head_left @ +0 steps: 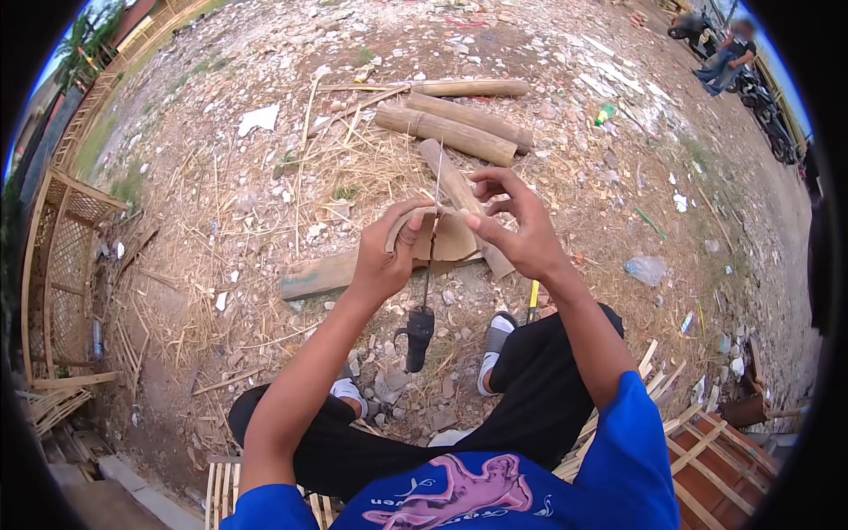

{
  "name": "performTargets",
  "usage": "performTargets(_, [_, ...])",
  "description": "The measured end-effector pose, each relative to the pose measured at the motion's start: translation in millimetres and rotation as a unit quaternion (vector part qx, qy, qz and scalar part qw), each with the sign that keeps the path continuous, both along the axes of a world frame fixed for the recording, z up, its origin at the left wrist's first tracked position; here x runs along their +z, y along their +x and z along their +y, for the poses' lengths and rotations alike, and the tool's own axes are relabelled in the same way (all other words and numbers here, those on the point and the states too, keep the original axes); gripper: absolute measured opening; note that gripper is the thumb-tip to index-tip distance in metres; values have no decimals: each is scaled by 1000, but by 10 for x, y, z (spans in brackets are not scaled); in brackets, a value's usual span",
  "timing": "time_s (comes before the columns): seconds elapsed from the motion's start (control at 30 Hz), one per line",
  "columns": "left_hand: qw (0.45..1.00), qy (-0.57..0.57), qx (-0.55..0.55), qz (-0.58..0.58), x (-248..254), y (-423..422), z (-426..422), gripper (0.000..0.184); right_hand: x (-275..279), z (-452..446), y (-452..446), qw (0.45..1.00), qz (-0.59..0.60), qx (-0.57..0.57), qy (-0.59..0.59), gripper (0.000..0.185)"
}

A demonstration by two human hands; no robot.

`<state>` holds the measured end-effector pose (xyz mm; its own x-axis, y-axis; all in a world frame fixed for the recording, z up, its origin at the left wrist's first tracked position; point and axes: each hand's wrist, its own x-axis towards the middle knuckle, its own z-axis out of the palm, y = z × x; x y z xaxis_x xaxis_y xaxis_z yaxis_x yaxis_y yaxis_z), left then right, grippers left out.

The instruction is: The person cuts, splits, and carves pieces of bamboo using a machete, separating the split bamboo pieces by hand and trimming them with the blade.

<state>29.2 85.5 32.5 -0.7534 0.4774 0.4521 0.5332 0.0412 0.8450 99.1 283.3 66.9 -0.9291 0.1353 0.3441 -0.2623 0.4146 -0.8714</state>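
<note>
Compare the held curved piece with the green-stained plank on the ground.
The curved piece is short and bowed; the plank is longer and straight. The left hand grips the curved piece off the ground; the plank lies flat on it. Both are tan.

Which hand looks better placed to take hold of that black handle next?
Probably the right hand: its fingers are mostly open, while the left hand grips the curved piece above the black handle.
</note>
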Motion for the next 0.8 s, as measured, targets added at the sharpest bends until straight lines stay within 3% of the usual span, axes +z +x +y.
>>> performTargets(0.03, [1000, -2, -2, 10, -16, 32, -10, 28, 4, -78, -164, 997, 70, 33, 21, 37])
performTargets(0.1, [999, 7, 8, 36, -31, 58, -56, 29, -224, -176, -272, 963, -40, 209, -166, 36])
performTargets(0.17, [999, 3, 39, 26, -44, 83, -170, 29, -369, -254, -276, 952, -8, 208, -225, 38])
performTargets(0.23, [999, -8, 46, 1, -36, 78, -297, 28, -172, -337, -127, 974, 113, 193, -41, 39])
performTargets(0.33, [1000, 15, -11, 12, -36, -8, -348, 28, -163, -438, -128, 992, 22, 116, -47, 42])
performTargets(0.43, [992, -5, -119, 46, 7, -61, -354, 39, -302, -300, -117, 978, 105, 183, -2, 48])
performTargets(0.53, [983, -57, -162, 68, 30, -44, -472, 55, -352, -249, -25, 968, 90, 232, -29, 61])
performTargets(0.73, [966, -82, -244, 36, 121, -33, -557, 57, -404, -244, 89, 942, 107, 318, -17, 80])
performTargets(0.8, [958, -107, -265, 33, 175, -91, -599, 59, -400, -261, 74, 943, 92, 317, -30, 77])
